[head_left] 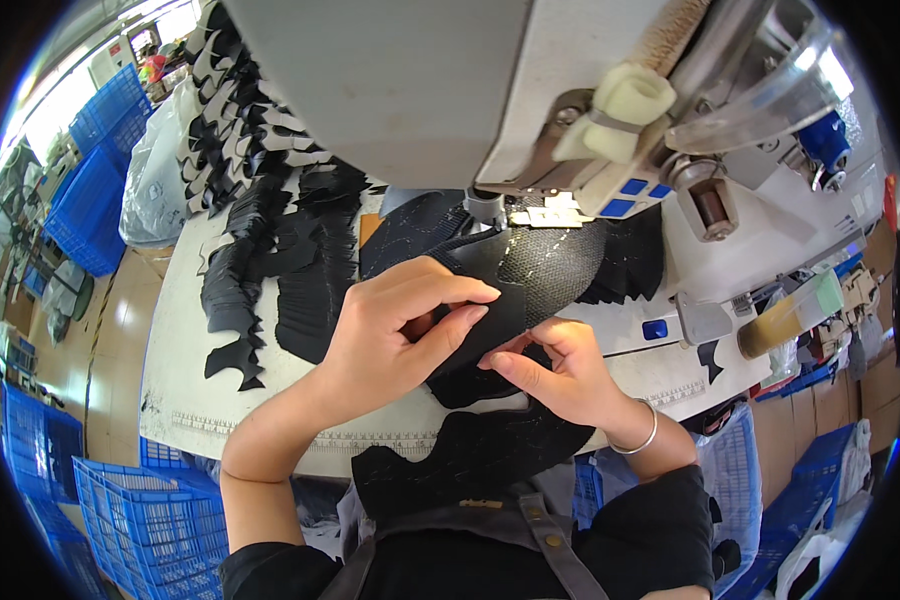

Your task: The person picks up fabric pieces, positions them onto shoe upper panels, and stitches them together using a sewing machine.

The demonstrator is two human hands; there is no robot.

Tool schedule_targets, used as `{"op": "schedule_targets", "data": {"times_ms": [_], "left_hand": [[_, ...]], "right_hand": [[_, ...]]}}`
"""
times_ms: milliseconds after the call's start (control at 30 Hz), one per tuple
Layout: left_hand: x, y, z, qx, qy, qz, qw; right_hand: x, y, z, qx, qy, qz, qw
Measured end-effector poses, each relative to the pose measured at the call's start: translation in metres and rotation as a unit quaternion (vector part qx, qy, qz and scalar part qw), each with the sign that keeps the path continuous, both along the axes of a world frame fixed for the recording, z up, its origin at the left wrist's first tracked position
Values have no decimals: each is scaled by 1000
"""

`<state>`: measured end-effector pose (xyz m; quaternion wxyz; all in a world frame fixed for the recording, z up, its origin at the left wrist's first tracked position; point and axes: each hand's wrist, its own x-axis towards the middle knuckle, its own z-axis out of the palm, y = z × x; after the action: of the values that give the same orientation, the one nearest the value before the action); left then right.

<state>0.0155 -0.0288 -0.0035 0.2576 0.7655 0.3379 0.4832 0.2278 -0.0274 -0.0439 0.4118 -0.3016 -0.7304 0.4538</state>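
A black shoe-upper-like piece (pixel 510 305) lies under the needle area of a sewing machine (pixel 400 90), its glossy woven mesh part (pixel 555 268) toward the right. My left hand (pixel 395 325) is closed, thumb and forefinger pinching the left side of this piece. My right hand (pixel 560 375) pinches the near edge of it, the fingertips partly hidden by the material. The metal presser parts (pixel 548 213) stand just beyond the mesh. Another curved black cut piece (pixel 460 445) hangs over the table's near edge, between my forearms.
Stacks of black cut pieces (pixel 315 270) spread over the white table (pixel 185 345) on the left, with more layered pieces (pixel 235 110) behind. A printed ruler strip (pixel 360 440) follows the near edge. Blue crates (pixel 150 525) stand on the floor; an oil-coloured bottle (pixel 785 325) is at right.
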Motion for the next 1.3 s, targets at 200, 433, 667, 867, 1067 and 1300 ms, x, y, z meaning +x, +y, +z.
{"op": "schedule_targets", "data": {"times_ms": [200,433,667,867,1067,1300], "left_hand": [[5,0,-2,30,28,18,999],[4,0,-3,54,47,39,997],[2,7,5,254,157,204,932],[-2,35,8,-22,65,39,997],[-2,69,17,-221,45,-106,968],[-6,77,28,-361,79,-144,918]], "right_hand": [[0,1,-2,-33,44,-12,998],[-2,3,-1,-29,43,-12,999],[-3,-8,11,-98,92,-65,989],[3,-7,11,-122,91,-58,987],[-1,-6,13,-166,122,2,979],[-9,-11,21,-187,116,31,975]]}}
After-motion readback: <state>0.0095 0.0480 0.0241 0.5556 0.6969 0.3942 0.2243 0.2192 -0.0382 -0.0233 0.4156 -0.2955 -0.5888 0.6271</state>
